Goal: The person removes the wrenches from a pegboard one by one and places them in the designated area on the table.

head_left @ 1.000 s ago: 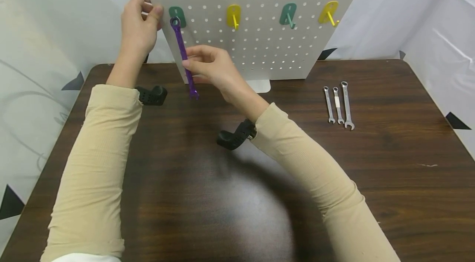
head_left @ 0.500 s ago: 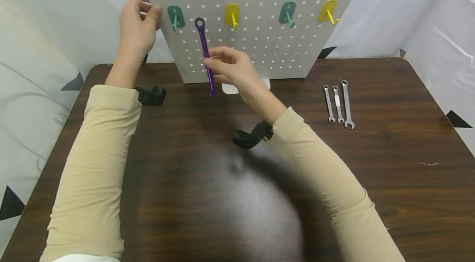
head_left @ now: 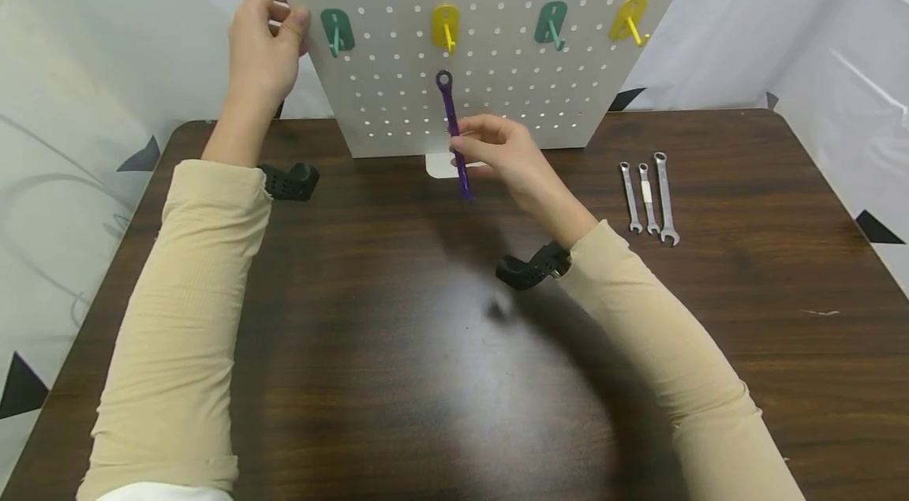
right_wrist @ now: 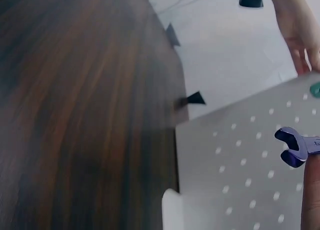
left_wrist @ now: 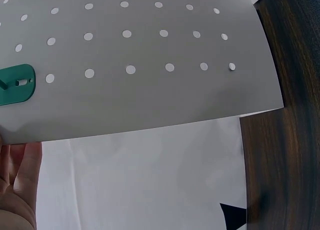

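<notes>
My right hand (head_left: pixel 506 152) pinches a purple combination wrench (head_left: pixel 451 108) by its shaft, ring end up, in front of the middle of the pegboard (head_left: pixel 398 106). That ring sits just below the left yellow hook (head_left: pixel 447 29) in the head view. In the right wrist view, the open end of the purple wrench (right_wrist: pixel 295 147) shows beside a finger. My left hand (head_left: pixel 264 43) grips the upper left edge of the pegboard, thumb in front. Close by it is the left green hook (head_left: pixel 337 32), with nothing hanging on it.
Another green hook (head_left: pixel 551 24) and a second yellow hook (head_left: pixel 629 21) are fixed along the board's upper right. Three silver wrenches (head_left: pixel 649 200) lie side by side on the dark wooden table (head_left: pixel 398 327). White sheeting (head_left: pixel 767 28) stands behind the board.
The purple wrench has come away from the left green hook and moved right and slightly down with my right hand. My left hand keeps its grip on the board's edge.
</notes>
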### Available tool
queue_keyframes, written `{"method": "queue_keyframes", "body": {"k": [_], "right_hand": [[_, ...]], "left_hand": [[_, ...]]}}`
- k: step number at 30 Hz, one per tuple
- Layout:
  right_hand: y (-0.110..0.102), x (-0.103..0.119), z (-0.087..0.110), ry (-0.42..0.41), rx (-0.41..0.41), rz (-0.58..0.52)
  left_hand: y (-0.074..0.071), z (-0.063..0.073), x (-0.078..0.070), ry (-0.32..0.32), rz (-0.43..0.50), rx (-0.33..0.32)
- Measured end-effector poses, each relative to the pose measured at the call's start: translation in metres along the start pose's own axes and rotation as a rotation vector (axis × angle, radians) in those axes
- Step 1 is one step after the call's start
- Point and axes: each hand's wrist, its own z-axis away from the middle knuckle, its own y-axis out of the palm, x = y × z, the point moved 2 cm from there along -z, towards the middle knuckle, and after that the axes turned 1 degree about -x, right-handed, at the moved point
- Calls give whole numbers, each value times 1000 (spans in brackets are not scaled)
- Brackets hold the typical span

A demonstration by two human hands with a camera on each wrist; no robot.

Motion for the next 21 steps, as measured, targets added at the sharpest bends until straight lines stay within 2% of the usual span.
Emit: {"method": "queue_keyframes", "body": {"k": [6, 14, 21], "right_hand": [[-23, -13, 4, 16, -9, 19], [-51, -23, 10, 46, -89, 75], [-75, -30, 18, 42, -109, 104]], "left_hand": [[0, 1, 0, -3, 3, 3], [0, 0, 1, -9, -1, 3], [0, 1, 1, -11, 10, 5]]}}
